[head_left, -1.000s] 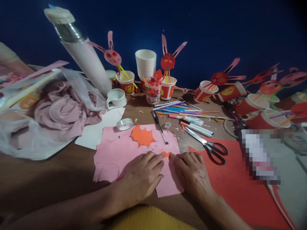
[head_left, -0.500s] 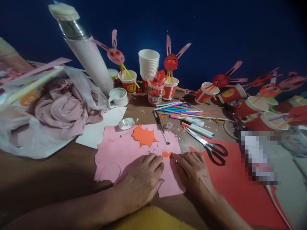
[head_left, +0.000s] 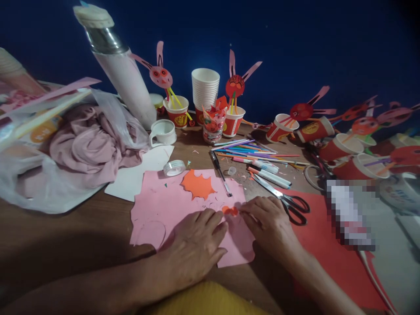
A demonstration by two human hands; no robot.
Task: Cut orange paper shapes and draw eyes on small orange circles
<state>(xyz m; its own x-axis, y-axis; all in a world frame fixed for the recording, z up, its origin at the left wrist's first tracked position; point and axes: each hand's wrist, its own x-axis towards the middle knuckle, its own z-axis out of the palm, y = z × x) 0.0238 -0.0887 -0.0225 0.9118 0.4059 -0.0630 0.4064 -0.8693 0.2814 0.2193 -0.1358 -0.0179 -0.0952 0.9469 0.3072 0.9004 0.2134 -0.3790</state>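
Observation:
My left hand point(head_left: 198, 234) lies flat on a pink sheet of paper point(head_left: 187, 210), its fingers stretched out and a little apart. Close to its fingertips are small orange paper pieces point(head_left: 229, 211), side by side on the sheet. My right hand point(head_left: 265, 221) is at their right, fingers bent and thumb and forefinger drawn together; whatever is between those fingertips is too small to make out. Above the hands, a jagged orange paper scrap point(head_left: 198, 184) rests on the pink sheet. A black pen point(head_left: 220, 173) lies across the sheet's top edge.
Scissors point(head_left: 284, 199) lie partly on red paper point(head_left: 316, 258) at the right. Behind are markers point(head_left: 269, 175), coloured sticks point(head_left: 243, 148) and a tape roll point(head_left: 174, 168). Paper cups with rabbit-like faces, a cup stack point(head_left: 205, 87) and a tall flask point(head_left: 123, 83) line the back.
My right hand has shifted slightly up and right, its fingertips now drawn together beside the orange pieces. My left hand stays flat on the sheet. The view has moved a little.

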